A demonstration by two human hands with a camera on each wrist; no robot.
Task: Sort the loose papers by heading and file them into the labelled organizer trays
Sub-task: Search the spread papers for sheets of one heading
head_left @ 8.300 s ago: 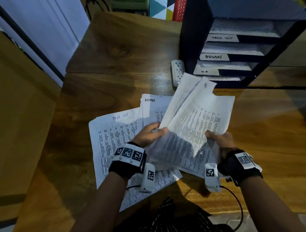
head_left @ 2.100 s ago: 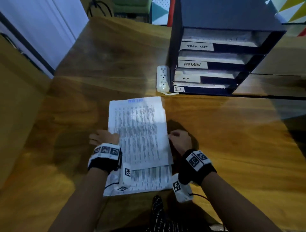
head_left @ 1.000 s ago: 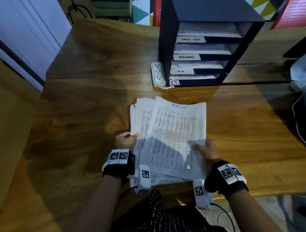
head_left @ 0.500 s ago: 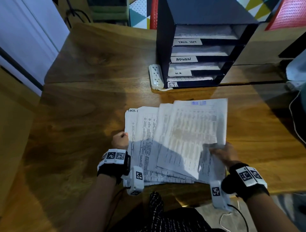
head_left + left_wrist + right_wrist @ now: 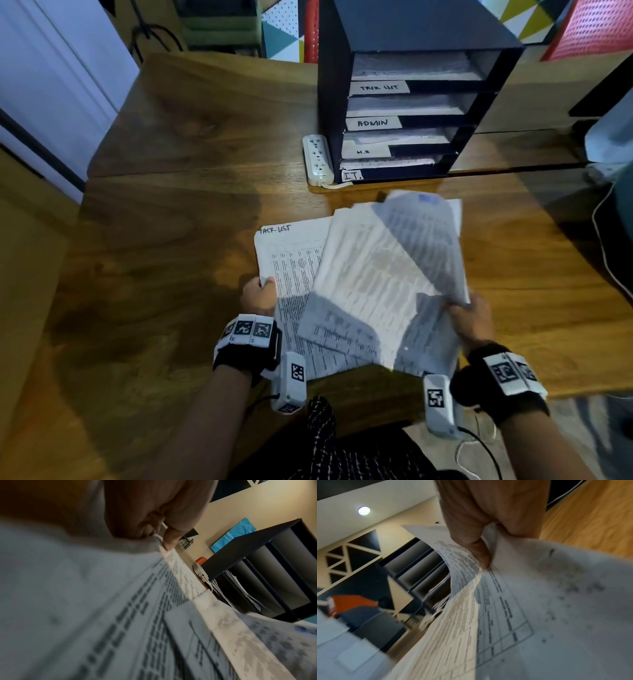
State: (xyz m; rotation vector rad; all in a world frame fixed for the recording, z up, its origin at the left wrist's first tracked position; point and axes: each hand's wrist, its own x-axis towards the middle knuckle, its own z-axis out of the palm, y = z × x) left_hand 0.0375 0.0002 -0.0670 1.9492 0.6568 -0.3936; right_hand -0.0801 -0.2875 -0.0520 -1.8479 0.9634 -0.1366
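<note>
A fanned stack of printed papers [image 5: 370, 287] lies on the wooden desk [image 5: 171, 240] in front of me. The lowest sheet [image 5: 291, 260] at the left is headed TASK LIST. My left hand [image 5: 258, 296] pinches that sheet's left edge, also seen in the left wrist view [image 5: 163, 539]. My right hand [image 5: 471, 318] grips several upper sheets at their right edge and lifts them, curled upward [image 5: 462, 563]. The dark organizer [image 5: 411, 102] stands at the back with trays labelled TASK LIST, ADMIN, H.R and I.T., each holding papers.
A white power strip [image 5: 318, 159] lies against the organizer's left side. A cable [image 5: 606, 240] runs along the desk's right edge. A white door [image 5: 51, 85] stands at the far left. The near desk edge is by my wrists.
My right hand has raised and curled the upper sheets further to the right, uncovering more of the TASK LIST sheet. The left hand still holds the left edge.
</note>
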